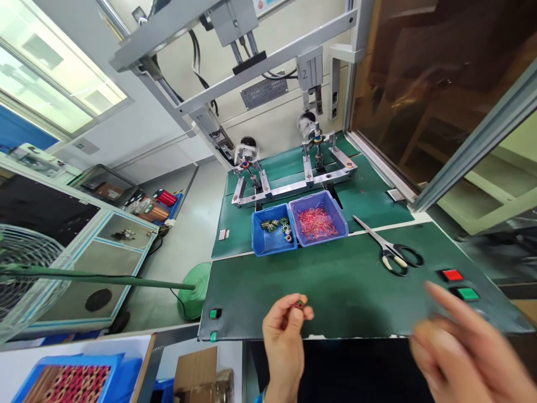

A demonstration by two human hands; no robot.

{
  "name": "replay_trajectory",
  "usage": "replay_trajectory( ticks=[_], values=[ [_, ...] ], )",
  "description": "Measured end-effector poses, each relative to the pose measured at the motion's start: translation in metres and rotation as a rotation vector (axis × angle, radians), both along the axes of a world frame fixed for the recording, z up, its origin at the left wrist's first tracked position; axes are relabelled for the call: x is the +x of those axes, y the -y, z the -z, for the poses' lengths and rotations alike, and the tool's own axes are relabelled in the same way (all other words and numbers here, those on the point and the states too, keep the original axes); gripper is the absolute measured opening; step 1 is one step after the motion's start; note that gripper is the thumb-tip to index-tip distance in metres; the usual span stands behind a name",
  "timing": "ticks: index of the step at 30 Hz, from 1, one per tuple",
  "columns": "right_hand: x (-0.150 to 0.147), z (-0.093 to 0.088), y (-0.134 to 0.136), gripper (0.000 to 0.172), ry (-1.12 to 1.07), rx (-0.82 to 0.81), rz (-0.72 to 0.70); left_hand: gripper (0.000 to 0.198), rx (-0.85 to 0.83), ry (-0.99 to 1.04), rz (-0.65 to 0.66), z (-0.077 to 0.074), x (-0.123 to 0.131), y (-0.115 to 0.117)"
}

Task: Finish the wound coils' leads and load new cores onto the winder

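Observation:
Near the front edge of the green bench, my left hand (287, 336) is closed, pinching a small wound core (299, 305) with red and green on it; the fingers hide most of it. On the right, my right hand (457, 341) is smeared by motion. Its index finger stretches out towards the red button (453, 275) and the green button (467, 294), apart from both as far as I can tell. Its other fingers are curled, and I see nothing in them. Beyond my hands, a blue bin (272, 246) holds several green toothed cores (285, 225).
A purple bin (321, 240) of red wire scraps (315, 223) adjoins the blue bin. Black-handled scissors (388, 246) lie to its right. Behind stands a two-station winding machine (289, 190). Another green button (215, 313) is at the front left, beside a green fan stand (195, 291).

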State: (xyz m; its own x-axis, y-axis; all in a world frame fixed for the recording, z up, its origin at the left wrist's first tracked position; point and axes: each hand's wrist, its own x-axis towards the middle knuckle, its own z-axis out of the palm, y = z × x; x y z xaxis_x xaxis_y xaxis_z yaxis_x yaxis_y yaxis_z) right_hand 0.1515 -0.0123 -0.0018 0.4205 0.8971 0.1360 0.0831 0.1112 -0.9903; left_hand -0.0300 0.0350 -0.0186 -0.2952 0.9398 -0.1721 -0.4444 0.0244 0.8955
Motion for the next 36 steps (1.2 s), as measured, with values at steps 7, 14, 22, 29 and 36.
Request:
replay_trajectory(
  ticks=[7,14,22,29,36],
  values=[
    [-0.028,-0.005,-0.036,0.015,0.293,0.190,-0.369,0.012,0.085,-0.023,0.286,-0.008,0.005,0.008],
    [-0.029,-0.013,-0.040,0.011,0.419,0.295,-0.397,0.007,0.120,-0.340,0.240,-0.011,0.000,0.012],
    [-0.030,-0.006,-0.037,0.014,0.456,0.262,-0.398,0.020,0.072,-0.111,0.371,-0.002,0.001,0.009],
    [-0.035,0.002,-0.033,0.020,0.319,0.250,-0.406,0.014,-0.068,0.289,0.383,-0.012,0.017,0.009],
    [-0.033,0.004,-0.031,0.022,0.147,0.253,-0.294,0.021,-0.088,0.254,0.451,-0.016,0.022,0.010]
  ],
)
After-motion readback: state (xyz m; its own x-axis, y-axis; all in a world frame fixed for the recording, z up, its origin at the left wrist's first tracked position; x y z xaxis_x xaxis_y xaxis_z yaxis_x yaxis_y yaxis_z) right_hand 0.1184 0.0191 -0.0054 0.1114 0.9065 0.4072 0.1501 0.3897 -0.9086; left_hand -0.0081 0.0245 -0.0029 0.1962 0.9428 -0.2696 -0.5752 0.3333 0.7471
